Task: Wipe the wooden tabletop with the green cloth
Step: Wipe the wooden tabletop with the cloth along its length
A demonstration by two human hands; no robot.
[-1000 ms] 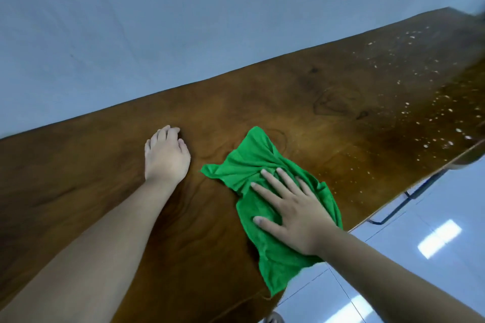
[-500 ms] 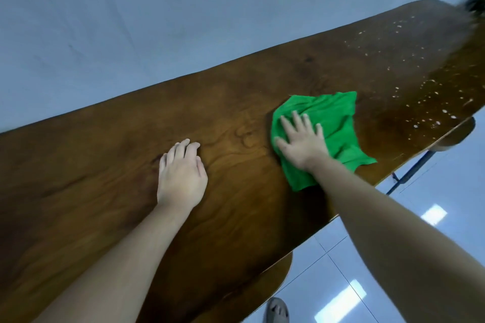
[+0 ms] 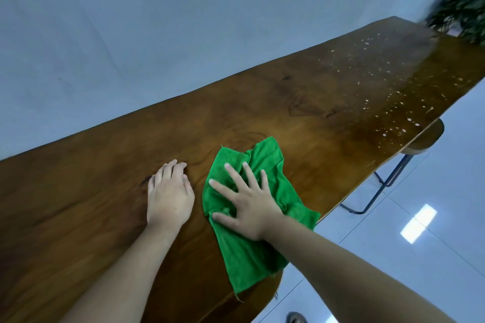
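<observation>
- Right hand (image 3: 249, 207) splayed flat, pressing green cloth (image 3: 252, 252) at desk (image 3: 315, 102) near edge.
- Left hand (image 3: 169, 195) flat, empty, bracing.
- Advice: even pressure, overlapping strokes toward white specks (image 3: 393, 102).

Right hand (image 3: 252, 207) flat on green cloth (image 3: 244, 252), left hand (image 3: 169, 194) beside it, both on wooden tabletop (image 3: 301, 102).

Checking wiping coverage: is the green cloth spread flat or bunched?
Bunched: green cloth lies rumpled, creased, under the flat right hand.
</observation>
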